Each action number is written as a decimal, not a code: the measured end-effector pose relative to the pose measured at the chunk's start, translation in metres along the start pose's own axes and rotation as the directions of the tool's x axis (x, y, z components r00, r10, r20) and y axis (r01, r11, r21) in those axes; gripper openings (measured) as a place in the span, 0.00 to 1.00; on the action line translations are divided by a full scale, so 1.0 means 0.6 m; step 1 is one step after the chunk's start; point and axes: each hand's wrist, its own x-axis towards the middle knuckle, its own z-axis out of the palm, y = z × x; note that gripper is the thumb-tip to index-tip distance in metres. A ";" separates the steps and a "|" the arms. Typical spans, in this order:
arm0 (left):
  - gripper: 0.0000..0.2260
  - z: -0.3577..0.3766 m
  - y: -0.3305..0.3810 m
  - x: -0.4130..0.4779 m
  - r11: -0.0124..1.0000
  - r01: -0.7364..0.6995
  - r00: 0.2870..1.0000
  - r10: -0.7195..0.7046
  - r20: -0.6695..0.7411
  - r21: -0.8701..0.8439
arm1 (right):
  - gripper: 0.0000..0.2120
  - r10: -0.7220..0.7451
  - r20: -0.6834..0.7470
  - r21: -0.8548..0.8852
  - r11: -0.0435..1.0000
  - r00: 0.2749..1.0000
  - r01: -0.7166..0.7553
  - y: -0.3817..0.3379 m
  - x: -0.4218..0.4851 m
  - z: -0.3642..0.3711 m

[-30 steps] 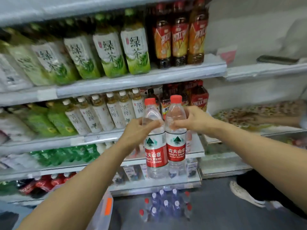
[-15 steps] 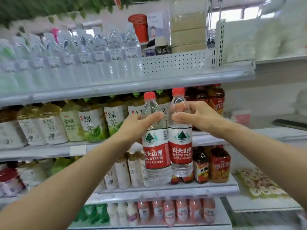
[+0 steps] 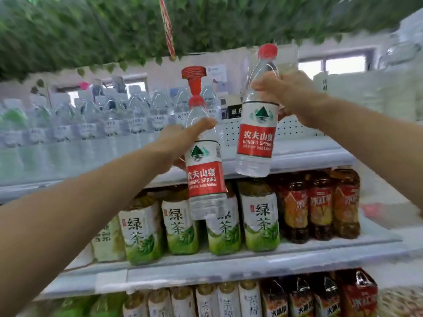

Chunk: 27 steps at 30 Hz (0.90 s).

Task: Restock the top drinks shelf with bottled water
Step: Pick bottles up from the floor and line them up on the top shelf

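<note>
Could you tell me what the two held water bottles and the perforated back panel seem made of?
The left bottle and right bottle look like thin clear plastic: things behind show through them. Their red caps are probably plastic too. The back panel looks like white painted metal, given its rows of punched holes, though I cannot be sure.

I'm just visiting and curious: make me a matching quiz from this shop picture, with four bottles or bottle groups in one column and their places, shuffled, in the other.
A. first water bottle, in the left hand
B. second water bottle, in the right hand
C. green tea bottles
D. brown tea bottles

1. second shelf, right end
2. held higher, level with the top shelf
3. second shelf, centre
4. held lower, in front of green labels

Pairs: A-4, B-2, C-3, D-1.
</note>
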 end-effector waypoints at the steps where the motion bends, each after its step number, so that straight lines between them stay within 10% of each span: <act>1: 0.26 -0.004 0.001 0.010 1.000 -0.007 1.000 0.007 -0.009 -0.009 | 0.10 0.003 -0.032 0.003 1.000 0.999 -0.003 -0.003 0.017 0.002; 27: 0.26 0.008 0.034 0.124 0.997 -0.071 0.995 0.071 -0.071 0.007 | 0.22 0.149 0.156 -0.220 0.969 0.977 -0.113 0.198 0.144 0.066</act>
